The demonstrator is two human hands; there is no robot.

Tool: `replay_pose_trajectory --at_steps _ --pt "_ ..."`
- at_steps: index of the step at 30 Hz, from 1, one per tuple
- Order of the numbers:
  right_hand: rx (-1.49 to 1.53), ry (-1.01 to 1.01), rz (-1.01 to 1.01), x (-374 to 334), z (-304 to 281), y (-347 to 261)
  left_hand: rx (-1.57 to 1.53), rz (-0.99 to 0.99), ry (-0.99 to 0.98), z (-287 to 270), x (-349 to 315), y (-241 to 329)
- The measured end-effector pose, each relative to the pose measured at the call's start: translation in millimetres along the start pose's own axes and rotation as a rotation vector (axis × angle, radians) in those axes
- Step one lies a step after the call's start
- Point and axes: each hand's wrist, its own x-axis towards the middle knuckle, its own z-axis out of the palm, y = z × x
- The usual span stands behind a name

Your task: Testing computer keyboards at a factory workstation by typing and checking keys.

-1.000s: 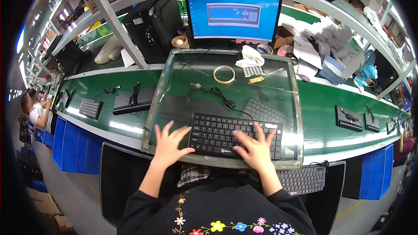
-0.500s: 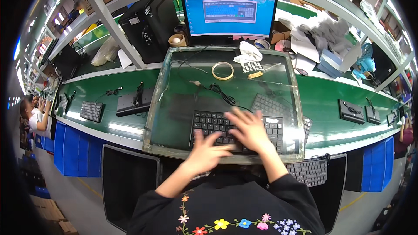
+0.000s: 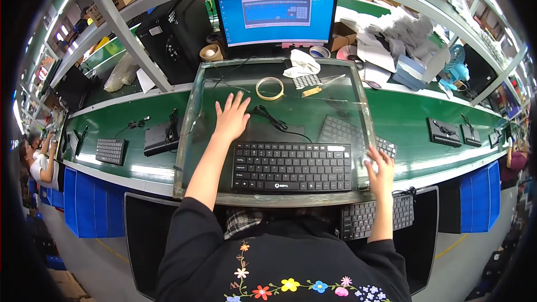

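Lying flat on the glass top (image 3: 313,199), the black keyboard (image 3: 292,166) is looking light and stiff, likely sliding easily on that smooth face; its short ends are offering the best hold. Beside its right end, the right hand (image 3: 382,173) is showing parted fingers, seemingly empty. Farther off, the left hand (image 3: 230,119) is lying spread near the limp black cord (image 3: 272,117), touch being impossible to tell. Beyond, the screen (image 3: 276,14) is showing a keyboard picture

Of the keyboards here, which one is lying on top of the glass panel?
The black keyboard just below the picture's centre. Another keyboard shows under the glass panel, poking out at right; the others lie off the panel.
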Motion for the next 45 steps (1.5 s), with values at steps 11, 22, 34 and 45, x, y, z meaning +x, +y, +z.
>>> replay_pose_trajectory --at_steps 11,22,34,45 --pt "0.089 0.017 -0.033 -46.2 -0.7 51.7 -0.356 0.192 0.118 2.6 4.6 -3.1" --pt "0.411 0.233 0.786 22.6 40.9 250.4 -0.355 0.114 0.224 -21.3 -24.4 6.4" --pt "0.912 0.574 0.609 -54.8 -111.5 245.7 -1.481 -0.074 -0.120 -57.7 -86.3 87.7" --pt "1.509 1.037 0.420 -129.5 -175.2 162.2 -0.295 0.951 0.173 7.1 8.5 284.8"
